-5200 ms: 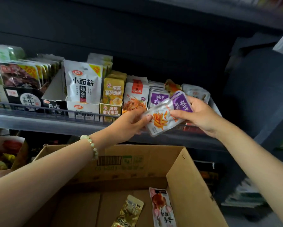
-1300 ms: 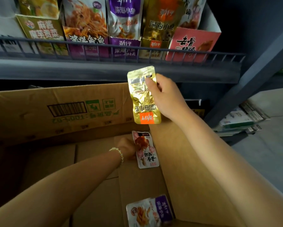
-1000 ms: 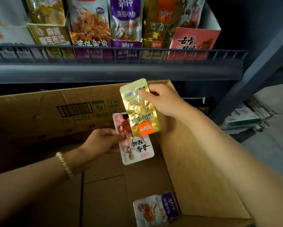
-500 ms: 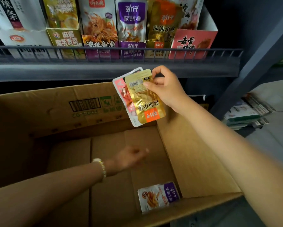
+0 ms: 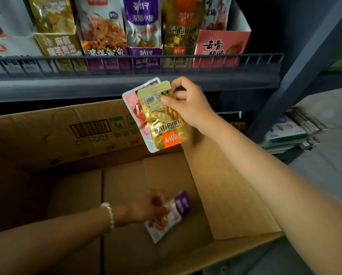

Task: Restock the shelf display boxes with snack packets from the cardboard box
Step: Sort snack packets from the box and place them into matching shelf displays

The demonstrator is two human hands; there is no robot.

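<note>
My right hand (image 5: pixel 188 104) pinches two packets together above the cardboard box (image 5: pixel 235 195): a gold packet (image 5: pixel 164 124) in front and a pink-and-white packet (image 5: pixel 132 104) behind it. Down inside the box, my left hand (image 5: pixel 148 205) grips the last packet there, a white-and-purple one (image 5: pixel 172 215), at its left end; the hand is blurred. On the shelf above stand display boxes in a row: purple (image 5: pixel 145 56), gold (image 5: pixel 176 54) and pink (image 5: pixel 219 46), each holding upright packets.
A dark wire rail (image 5: pixel 166 58) runs along the shelf front. A slanted shelf post (image 5: pixel 297 66) rises at the right, with stacked printed matter (image 5: pixel 291 132) on the floor behind it. Further display boxes (image 5: pixel 57 46) fill the shelf's left side.
My left hand passed the pink-and-white packet to my right hand, then reached down and took hold of the white-and-purple packet on the box floor. My right hand stayed raised.
</note>
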